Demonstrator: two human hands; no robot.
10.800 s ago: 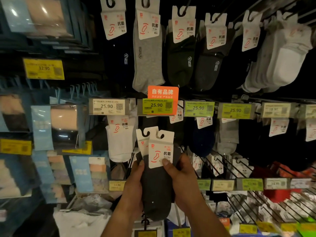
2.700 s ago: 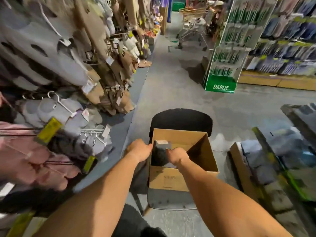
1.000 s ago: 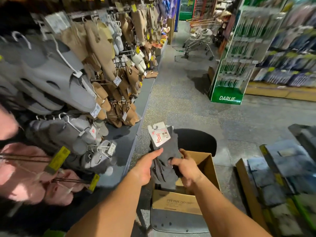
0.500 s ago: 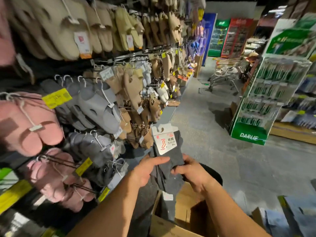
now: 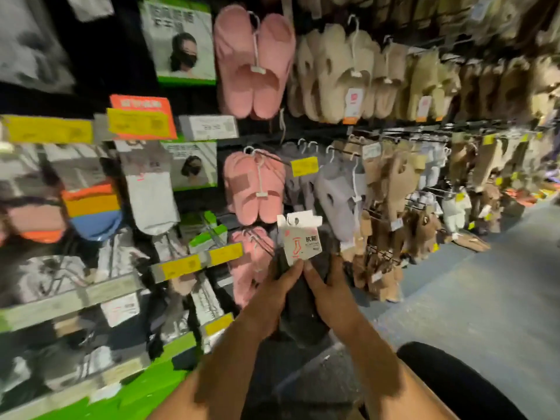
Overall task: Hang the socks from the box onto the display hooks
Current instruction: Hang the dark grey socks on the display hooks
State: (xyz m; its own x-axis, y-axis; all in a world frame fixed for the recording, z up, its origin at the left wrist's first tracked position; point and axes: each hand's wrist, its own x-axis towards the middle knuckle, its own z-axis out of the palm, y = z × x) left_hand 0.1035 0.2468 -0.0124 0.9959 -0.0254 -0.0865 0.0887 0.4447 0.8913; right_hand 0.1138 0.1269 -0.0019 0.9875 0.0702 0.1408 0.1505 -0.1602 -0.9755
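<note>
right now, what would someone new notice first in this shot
Both hands, left hand and right hand, hold a bundle of dark grey socks with a white card header up at centre frame. Behind it, fluffy pink slippers hang on the rack at upper centre, with rows of beige slippers stretching away to the right.

Socks: dark grey bundle [image 5: 303, 304] with a white card [image 5: 301, 239] on top, held up before the display.
Left hand: [image 5: 272, 294] grips the bundle, thumb at the card's lower edge.
Right hand: [image 5: 328, 291] grips the bundle's other side, thumb beside the left thumb.
Display: pink slippers [image 5: 254, 66] and beige slippers [image 5: 339, 77] on hooks; yellow price tags [image 5: 304, 166]; blurred.
Floor: grey aisle [image 5: 472, 298] to the right.
</note>
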